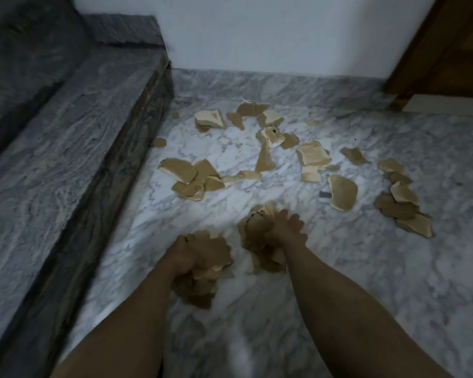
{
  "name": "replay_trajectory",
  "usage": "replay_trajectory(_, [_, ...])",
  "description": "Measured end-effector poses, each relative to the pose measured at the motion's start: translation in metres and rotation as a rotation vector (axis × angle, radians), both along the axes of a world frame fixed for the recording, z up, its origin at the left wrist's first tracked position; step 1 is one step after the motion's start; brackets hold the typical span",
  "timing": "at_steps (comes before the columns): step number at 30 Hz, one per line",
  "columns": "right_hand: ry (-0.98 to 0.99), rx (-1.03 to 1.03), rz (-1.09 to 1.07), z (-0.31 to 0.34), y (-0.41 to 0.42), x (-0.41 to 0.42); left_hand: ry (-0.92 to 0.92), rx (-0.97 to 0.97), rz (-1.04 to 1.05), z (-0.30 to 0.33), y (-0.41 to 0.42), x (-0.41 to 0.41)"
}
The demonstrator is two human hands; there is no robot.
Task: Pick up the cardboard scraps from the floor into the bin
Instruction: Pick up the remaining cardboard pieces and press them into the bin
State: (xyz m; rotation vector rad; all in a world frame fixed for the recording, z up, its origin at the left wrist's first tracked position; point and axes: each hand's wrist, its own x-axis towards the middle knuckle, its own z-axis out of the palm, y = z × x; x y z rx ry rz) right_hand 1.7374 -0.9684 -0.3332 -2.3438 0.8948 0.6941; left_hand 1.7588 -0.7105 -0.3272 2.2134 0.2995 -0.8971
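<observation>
Left hand [185, 253] and right hand [284, 227] each clutch a bunch of cardboard scraps [260, 222], more strewn on floor [393, 268]; bin unseen, grips apparently full, so carry level.

Both hands grip scrap bundles: left hand [185, 253], right hand [283, 227]; loose cardboard scraps [342, 192] scattered across marble floor [366, 282].

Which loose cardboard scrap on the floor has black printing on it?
The small pale scrap in the far middle of the scatter, near the wall. It bears a dark boxed mark, while the other loose scraps around it show plain brown or pale faces.
</observation>
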Motion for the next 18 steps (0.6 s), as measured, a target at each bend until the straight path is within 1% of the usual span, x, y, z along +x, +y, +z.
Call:
replay_trajectory(2, [-0.047, -0.042, 0.000, 0.000, 0.003, 0.000, 0.069, 0.176, -0.100, -0.020, 0.005, -0.014])
replay_trajectory(4, [-0.069, 0.014, -0.040, -0.001, 0.004, 0.004, 0.106, 0.299, -0.132, -0.024, -0.002, -0.028])
replay_trajectory(6, [-0.092, 0.067, -0.035, 0.000, 0.004, 0.007, 0.157, 0.387, -0.102, -0.023, -0.013, -0.035])
replay_trajectory(8, [-0.104, 0.106, -0.020, 0.000, 0.003, 0.007, 0.136, 0.430, -0.059, -0.024, -0.021, -0.037])
replay_trajectory(12, [-0.127, 0.281, -0.164, -0.012, 0.003, -0.002, 0.087, 0.424, 0.037, -0.024, -0.025, -0.036])
replay_trajectory(14, [-0.174, 0.369, -0.210, -0.012, 0.003, -0.006, 0.029, 0.372, 0.110, -0.027, -0.023, -0.036])
replay_trajectory(16, [-0.230, 0.445, -0.253, -0.020, -0.003, -0.004, 0.018, 0.346, 0.163, -0.024, -0.019, -0.036])
replay_trajectory(17, [-0.253, 0.510, -0.290, -0.024, -0.007, 0.001, 0.013, 0.340, 0.173, -0.021, -0.018, -0.036])
replay_trajectory(18, [-0.274, 0.626, -0.375, -0.024, -0.009, 0.005, 0.019, 0.318, 0.174, -0.019, -0.016, -0.038])
